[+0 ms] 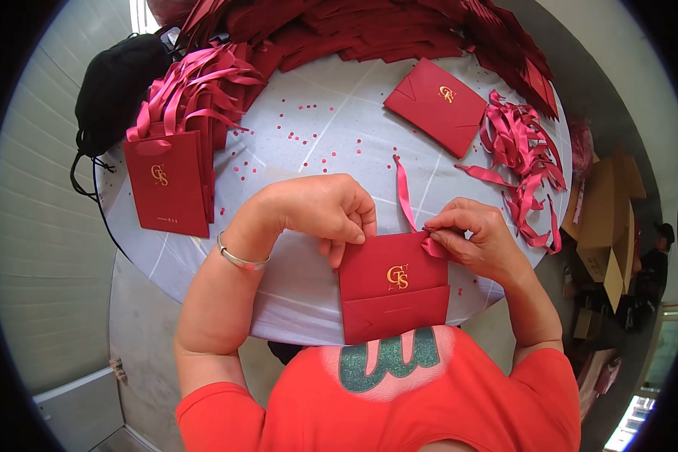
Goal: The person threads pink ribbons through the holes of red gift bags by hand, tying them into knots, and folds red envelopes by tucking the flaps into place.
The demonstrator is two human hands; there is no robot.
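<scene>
A red paper gift bag (394, 260) with a gold "GTS" print lies in front of me at the table's near edge, its bottom part folded up. My left hand (328, 215) grips its upper left corner, thumb in front and some fingers behind. At the upper right corner, my right hand (471, 237) pinches a pink ribbon (405, 197), whose free end sticks up above the bag's top edge. The fingertips partly hide where ribbon and bag meet. Beyond my right hand lies a pile of loose pink ribbons (523, 139).
A flat red bag (437, 105) lies at the back right of the white-covered table (279, 154). Ribboned bags (166, 184) stand at left, beside a black drawstring bag (120, 87). Stacked red bags (354, 30) line the far edge. Small red paper dots are scattered about. Cardboard boxes (606, 218) stand at right.
</scene>
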